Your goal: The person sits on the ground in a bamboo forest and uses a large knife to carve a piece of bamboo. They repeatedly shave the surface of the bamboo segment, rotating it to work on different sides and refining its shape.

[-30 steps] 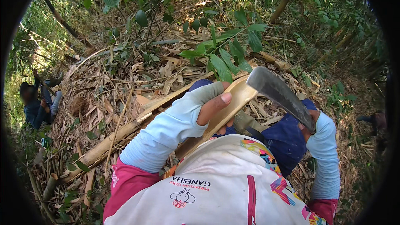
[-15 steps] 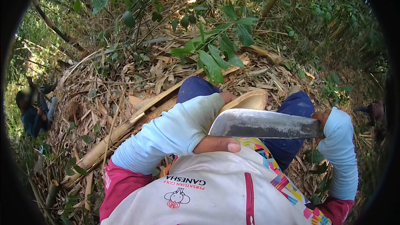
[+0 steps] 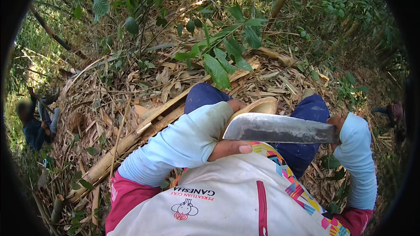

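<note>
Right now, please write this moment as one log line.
left hand: holds pale curved piece; right hand: holds broad knife; overlap: knife before piece, contact unclear; nearby: dry leaves, split pole

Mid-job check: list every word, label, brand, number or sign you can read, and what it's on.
White shirt: black and red lettering, upside down in this view; I won't copy the wording.
White shirt: black-and-red outline emblem, just below the lettering in the picture.
Left magenta sleeve: pale mark, too small to read.
Large knife: no lettering visible.
</note>
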A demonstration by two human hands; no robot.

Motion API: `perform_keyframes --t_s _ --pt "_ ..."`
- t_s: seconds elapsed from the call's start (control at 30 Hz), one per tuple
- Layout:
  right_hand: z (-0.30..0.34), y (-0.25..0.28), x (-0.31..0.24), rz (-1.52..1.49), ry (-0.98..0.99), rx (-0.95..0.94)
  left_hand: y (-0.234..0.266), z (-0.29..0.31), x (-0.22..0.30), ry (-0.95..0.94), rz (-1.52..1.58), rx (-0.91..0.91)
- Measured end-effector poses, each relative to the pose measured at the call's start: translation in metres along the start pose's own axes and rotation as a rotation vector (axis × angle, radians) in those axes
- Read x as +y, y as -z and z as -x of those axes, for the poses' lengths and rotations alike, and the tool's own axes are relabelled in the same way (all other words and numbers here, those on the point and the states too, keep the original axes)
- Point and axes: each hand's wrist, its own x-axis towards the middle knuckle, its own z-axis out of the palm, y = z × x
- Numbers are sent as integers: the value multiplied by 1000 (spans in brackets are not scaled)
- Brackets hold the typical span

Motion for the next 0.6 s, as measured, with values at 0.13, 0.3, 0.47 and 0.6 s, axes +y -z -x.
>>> perform_keyframes --t_s 0.13,0.3,0.47,0.6 --pt "3 -5 3 -26 -12 38 -8 -3 0 -28 84 73" --pt "10 -27 4 -294 -228 136 -13 -13 -12 -50 118 182" --pt "16 -54 -6 -731 -363 94 -17 -21 -26 19 442 366" --pt "6 -86 -37 -963 -309 112 -14 -35 -70 -18 611 464"
